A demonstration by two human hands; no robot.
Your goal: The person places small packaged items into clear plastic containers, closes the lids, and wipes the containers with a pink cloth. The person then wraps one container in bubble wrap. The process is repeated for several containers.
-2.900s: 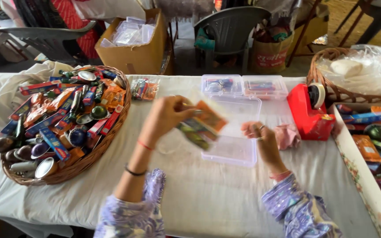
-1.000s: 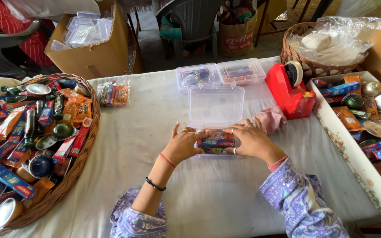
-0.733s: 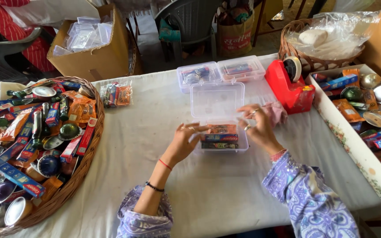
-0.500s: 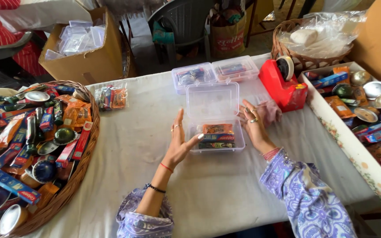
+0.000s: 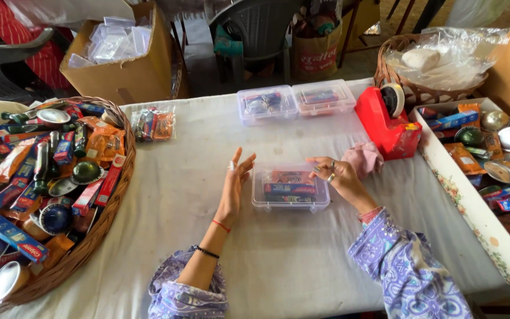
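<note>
White-clothed table, a small packing job nearly closed.
Left hand (image 5: pixel 234 183) stood open just left of the filled clear plastic lidded box (image 5: pixel 290 188); right hand (image 5: pixel 334 176) rested fingers loosely on its lid, apparently shut; wicker basket (image 5: pixel 110 218) far left remained full.
</note>
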